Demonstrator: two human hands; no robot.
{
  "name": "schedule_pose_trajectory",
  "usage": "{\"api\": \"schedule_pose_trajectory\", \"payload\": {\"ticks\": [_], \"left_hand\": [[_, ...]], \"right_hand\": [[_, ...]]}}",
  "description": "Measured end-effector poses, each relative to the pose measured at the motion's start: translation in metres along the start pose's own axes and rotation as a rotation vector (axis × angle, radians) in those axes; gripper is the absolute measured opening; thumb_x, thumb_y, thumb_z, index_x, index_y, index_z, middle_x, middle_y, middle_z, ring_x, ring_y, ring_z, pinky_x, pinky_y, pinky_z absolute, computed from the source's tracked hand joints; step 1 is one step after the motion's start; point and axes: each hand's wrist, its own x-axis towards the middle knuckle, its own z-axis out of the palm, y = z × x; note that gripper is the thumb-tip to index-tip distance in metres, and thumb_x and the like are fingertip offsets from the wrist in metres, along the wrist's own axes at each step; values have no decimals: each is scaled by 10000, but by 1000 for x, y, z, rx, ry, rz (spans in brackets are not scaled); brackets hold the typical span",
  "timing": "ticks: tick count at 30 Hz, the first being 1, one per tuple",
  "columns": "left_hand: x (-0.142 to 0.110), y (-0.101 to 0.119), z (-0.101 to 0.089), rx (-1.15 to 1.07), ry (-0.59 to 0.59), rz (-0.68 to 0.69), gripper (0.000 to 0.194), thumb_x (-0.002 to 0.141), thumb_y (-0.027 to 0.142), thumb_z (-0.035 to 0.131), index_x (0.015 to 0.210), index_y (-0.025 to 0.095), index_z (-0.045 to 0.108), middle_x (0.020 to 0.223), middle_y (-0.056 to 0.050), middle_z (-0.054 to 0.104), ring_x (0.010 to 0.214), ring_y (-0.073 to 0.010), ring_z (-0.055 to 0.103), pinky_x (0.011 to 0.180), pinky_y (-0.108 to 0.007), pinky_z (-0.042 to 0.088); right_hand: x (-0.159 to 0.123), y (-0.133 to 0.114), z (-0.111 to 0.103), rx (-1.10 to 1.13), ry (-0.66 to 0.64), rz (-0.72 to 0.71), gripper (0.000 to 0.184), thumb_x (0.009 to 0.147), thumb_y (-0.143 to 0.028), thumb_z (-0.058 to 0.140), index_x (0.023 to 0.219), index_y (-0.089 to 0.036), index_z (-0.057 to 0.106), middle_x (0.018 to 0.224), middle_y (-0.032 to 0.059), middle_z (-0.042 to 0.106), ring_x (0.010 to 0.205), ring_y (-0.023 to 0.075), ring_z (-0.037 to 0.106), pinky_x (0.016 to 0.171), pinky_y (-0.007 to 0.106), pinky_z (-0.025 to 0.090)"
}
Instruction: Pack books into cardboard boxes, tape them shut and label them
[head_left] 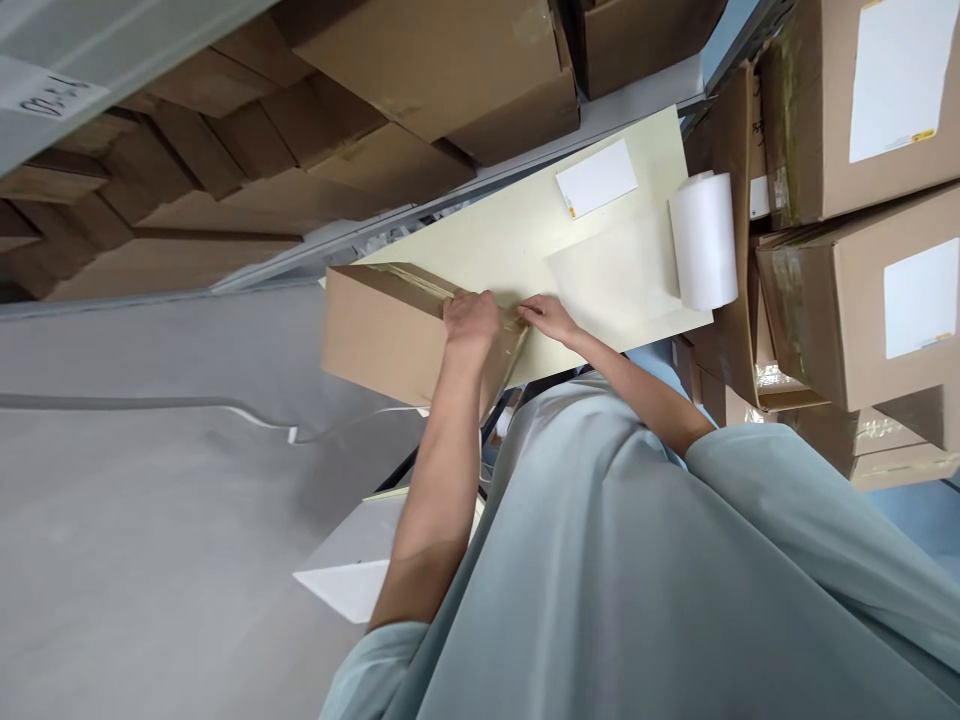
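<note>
Curling the fingers of the left hand (pixel 472 318) into a near-fist and resting it at the top edge of a long brown cardboard box (pixel 386 335), near its right end. Pinching with thumb and fingertips of the right hand (pixel 551 318) just beside that end, without clearly showing what is being pinched; cannot be telling about anything inside the left hand's grasp either. Having the box at the left end of a pale yellow flat tabletop (pixel 487 235), with shiny clear tape (pixel 420 280) running along its top. Seeing farther right a thick white cylindrical roll (pixel 703 242), a thin whitish sheet (pixel 615 275) spreading beside it, and a white rectangular label (pixel 596 178) lying near the back edge. Wearing a loose pale blue-green shirt (pixel 630 560).
</note>
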Motion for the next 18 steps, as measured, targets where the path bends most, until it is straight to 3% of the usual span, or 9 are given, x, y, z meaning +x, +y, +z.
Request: {"api": "schedule_pose_trajectory", "payload": {"ticks": [4,8,10,13,18], "left_hand": [[25,0,5,-51,-75,7,387,927,172,665,1281,106,808,1241,-246,806,1323,-411,691,1156,-567,532],[33,-9,16,-126,-31,62,439,893,265,723,1310,163,815,1233,-213,811,1261,-397,703,1120,-538,568],[35,-12,19,-119,-20,78,357,893,281,725,1210,165,842,1238,-218,803,1266,-399,688,1129,-536,558],[38,-10,19,-59,-111,87,274,919,307,712,1090,144,851,1266,-242,793,1330,-416,651,1173,-539,512],[40,-3,11,39,-275,91,315,957,372,675,1097,151,851,1265,-226,816,1385,-400,648,1163,-470,494]], "right_hand": [[6,0,7,166,21,70,182,896,-229,697,1037,-148,778,893,20,807,863,191,779,836,279,605],[8,3,9,302,12,32,289,823,-135,665,1093,-142,768,883,11,812,892,193,792,890,293,615],[5,5,11,344,9,-9,325,834,-136,644,1136,-145,763,908,18,815,926,190,798,934,300,614],[-2,10,14,338,30,-52,357,896,-206,651,1234,-147,750,1002,44,812,984,190,798,974,305,608],[-13,24,20,272,23,-126,435,1011,-366,613,1393,-171,686,1160,79,770,1078,200,765,985,322,607]]}}
